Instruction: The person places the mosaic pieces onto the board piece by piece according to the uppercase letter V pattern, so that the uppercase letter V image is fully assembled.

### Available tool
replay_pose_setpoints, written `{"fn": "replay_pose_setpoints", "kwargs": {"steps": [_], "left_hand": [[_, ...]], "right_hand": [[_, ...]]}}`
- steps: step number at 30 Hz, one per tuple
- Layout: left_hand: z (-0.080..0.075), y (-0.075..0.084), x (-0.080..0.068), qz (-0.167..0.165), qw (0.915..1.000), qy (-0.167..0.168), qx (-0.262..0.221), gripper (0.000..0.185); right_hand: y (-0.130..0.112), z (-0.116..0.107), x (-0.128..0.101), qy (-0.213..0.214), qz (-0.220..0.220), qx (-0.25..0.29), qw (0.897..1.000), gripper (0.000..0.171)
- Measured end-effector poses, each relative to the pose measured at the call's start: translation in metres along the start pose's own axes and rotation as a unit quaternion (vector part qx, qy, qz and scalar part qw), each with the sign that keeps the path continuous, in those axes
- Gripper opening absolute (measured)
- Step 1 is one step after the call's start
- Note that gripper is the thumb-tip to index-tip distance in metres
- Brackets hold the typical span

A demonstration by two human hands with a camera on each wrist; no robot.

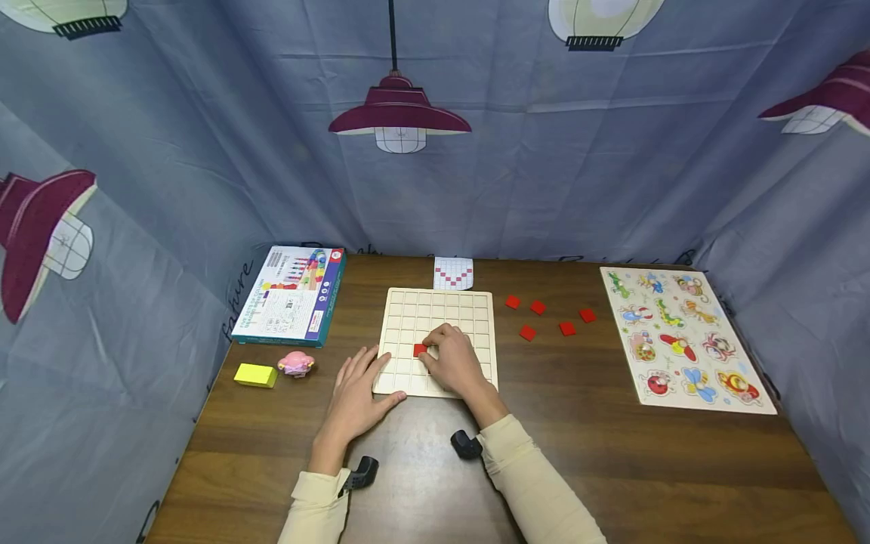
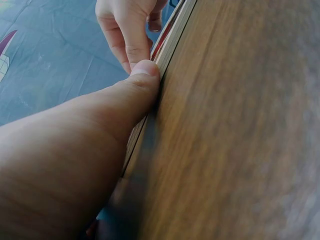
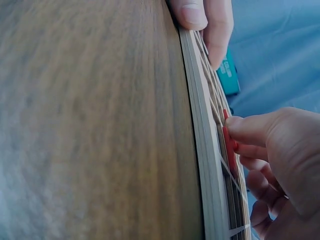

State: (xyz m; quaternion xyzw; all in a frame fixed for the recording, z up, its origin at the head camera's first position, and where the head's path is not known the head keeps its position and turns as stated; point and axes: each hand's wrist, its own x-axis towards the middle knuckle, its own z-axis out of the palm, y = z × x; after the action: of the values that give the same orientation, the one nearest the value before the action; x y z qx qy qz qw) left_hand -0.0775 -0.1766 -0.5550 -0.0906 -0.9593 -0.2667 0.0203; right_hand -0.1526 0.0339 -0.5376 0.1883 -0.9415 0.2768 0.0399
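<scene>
A pale wooden grid board lies on the table with shallow square cells. My left hand steadies its near-left corner, fingers extended along the left side and thumb at the front edge. Over the middle of the board, my right hand pinches a small red square tile between thumb and fingertips, down at the cells. In the right wrist view, red tile shows by the right fingertips, and the left thumb presses the board's edge. The right hand hides part of the grid.
Several loose red tiles lie right of the board. Behind it is a card with a red V pattern. A boxed set, a yellow block and a pink figurine are left; an animal picture board lies right.
</scene>
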Motion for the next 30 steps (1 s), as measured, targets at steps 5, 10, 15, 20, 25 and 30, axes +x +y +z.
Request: {"fn": "replay_pose_setpoints", "kwargs": {"steps": [5,10,15,20,25,30], "left_hand": [[0.0,0.001,-0.001,0.004,1.0,0.002,0.004,0.08],[0.001,-0.001,-0.001,-0.001,1.0,0.001,0.004,0.08],[0.003,-0.001,0.001,-0.006,1.0,-0.003,0.002,0.081],[0.003,0.001,0.001,-0.002,1.0,0.006,-0.004,0.082],[0.002,0.002,-0.001,-0.009,0.9999,0.005,-0.004,0.083],[0.002,0.001,-0.002,-0.004,0.9999,0.012,-0.006,0.082]], "right_hand": [[-0.003,-0.001,-0.001,0.004,0.012,0.02,1.0,0.02],[-0.005,-0.004,0.0,0.001,0.013,0.021,1.0,0.022],[0.012,-0.008,-0.005,0.025,0.04,0.068,0.997,0.031],[0.063,-0.038,-0.023,0.082,0.096,0.121,0.985,0.039],[0.123,-0.069,-0.043,0.128,0.14,0.092,0.978,0.044],[0.155,-0.077,-0.053,0.122,0.159,0.066,0.977,0.044]]}}
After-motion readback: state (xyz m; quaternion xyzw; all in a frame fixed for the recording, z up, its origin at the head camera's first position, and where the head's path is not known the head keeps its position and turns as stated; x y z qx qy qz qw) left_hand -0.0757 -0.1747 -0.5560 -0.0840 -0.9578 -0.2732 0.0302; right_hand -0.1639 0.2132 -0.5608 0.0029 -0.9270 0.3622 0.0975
